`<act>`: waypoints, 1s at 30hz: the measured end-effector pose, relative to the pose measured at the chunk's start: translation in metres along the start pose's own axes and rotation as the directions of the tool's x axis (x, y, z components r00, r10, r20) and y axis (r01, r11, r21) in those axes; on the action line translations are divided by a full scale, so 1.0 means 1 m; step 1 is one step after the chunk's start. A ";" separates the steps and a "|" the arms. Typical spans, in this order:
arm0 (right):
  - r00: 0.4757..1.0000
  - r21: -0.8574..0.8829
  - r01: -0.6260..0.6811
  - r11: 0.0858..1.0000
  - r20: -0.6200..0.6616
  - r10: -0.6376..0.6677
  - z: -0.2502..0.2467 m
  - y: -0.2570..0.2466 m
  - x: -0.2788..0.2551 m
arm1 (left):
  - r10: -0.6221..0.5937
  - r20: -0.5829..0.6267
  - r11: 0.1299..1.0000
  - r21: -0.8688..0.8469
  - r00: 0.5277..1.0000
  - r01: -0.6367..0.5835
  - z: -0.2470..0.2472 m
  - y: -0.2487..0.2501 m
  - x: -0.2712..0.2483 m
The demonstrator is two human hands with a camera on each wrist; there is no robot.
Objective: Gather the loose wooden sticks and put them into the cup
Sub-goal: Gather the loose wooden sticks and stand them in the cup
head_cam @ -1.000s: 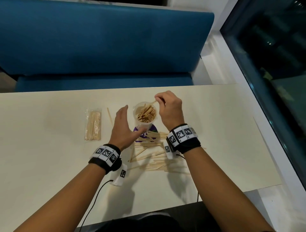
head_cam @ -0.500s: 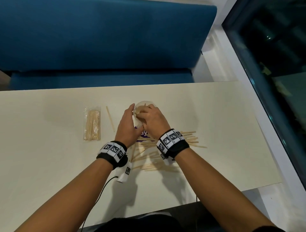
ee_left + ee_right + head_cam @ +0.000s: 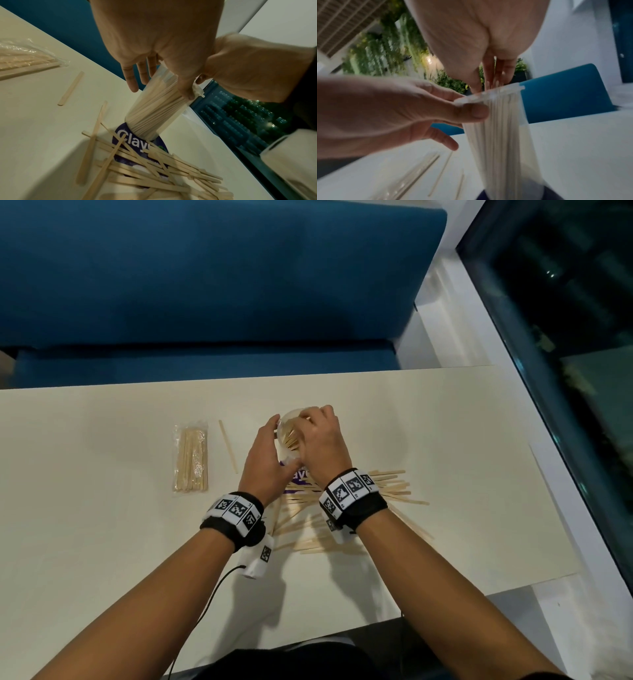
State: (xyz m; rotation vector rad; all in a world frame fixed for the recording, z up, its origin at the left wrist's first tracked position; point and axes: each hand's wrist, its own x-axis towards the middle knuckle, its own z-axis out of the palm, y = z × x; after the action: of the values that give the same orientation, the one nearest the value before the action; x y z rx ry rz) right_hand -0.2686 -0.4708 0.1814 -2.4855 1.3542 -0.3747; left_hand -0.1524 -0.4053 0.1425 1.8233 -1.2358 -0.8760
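Note:
A clear plastic cup (image 3: 287,436) packed with upright wooden sticks stands on a purple disc (image 3: 135,140) printed "Clay". My left hand (image 3: 270,455) grips the cup from the left, its thumb (image 3: 474,112) just under the rim. My right hand (image 3: 323,440) arches over the cup's mouth; its fingertips (image 3: 496,75) are gathered on the stick tops there. Several loose sticks (image 3: 387,484) lie fanned on the table near me, partly hidden under both wrists, and spread over the disc (image 3: 154,169). The cup (image 3: 157,108) looks nearly full.
A clear bag of sticks (image 3: 190,460) lies left of the cup, with one single stick (image 3: 227,450) between them. The pale table (image 3: 102,542) ends at a blue bench (image 3: 205,285) behind and at a dark window (image 3: 565,337) on the right.
My right hand, which held a stick above the cup, has come down onto the cup's mouth. My left hand has closed in round the cup's side.

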 end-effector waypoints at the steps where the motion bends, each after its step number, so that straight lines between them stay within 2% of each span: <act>1: 0.999 -0.015 0.001 1.000 -0.046 -0.002 -0.002 -0.003 0.000 | 0.008 -0.004 1.000 0.003 1.000 -0.008 0.000 0.000 0.000; 3: 0.997 -0.052 0.053 0.997 -0.048 -0.055 -0.001 -0.005 -0.003 | 0.017 -0.010 1.000 0.005 1.000 -0.017 0.000 -0.002 -0.001; 5: 0.991 -0.064 0.136 0.989 0.021 -0.135 0.006 -0.003 -0.007 | 0.011 -0.014 1.000 0.003 1.000 -0.010 0.000 -0.004 -0.001; 7: 0.985 -0.079 0.166 0.983 0.060 -0.162 0.007 0.003 -0.011 | 0.015 -0.011 1.000 0.001 1.000 -0.015 0.000 -0.004 0.000; 11: 0.992 -0.101 0.126 0.987 0.016 -0.125 -0.002 0.011 -0.017 | 0.005 0.001 1.000 0.006 1.000 -0.005 0.001 -0.004 -0.001; 15: 0.987 0.015 0.150 0.989 -0.058 -0.149 0.003 0.016 -0.022 | 0.002 0.002 1.000 0.001 1.000 -0.002 0.002 -0.003 -0.001; 19: 0.989 0.103 0.090 0.991 -0.128 -0.076 0.000 0.011 -0.020 | 0.003 0.006 1.000 0.013 1.000 -0.003 0.001 -0.003 0.000; 23: 0.995 0.080 0.069 0.994 -0.084 -0.062 0.010 0.005 -0.026 | 0.012 -0.006 0.999 0.039 1.000 -0.012 0.002 -0.005 0.001; 28: 0.984 0.111 0.046 0.993 -0.175 -0.026 0.009 0.006 -0.033 | 0.017 0.001 0.999 0.029 1.000 -0.017 0.002 -0.006 0.001; 30: 0.991 0.050 0.067 0.997 -0.117 -0.060 0.013 0.005 -0.039 | 0.023 -0.005 0.999 0.030 1.000 -0.023 0.002 -0.006 0.001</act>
State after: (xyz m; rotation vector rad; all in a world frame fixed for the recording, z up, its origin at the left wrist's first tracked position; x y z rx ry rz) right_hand -0.2887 -0.4388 0.1635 -2.5011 1.2914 -0.5698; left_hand -0.1513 -0.4047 0.1358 1.8305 -1.2704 -0.8441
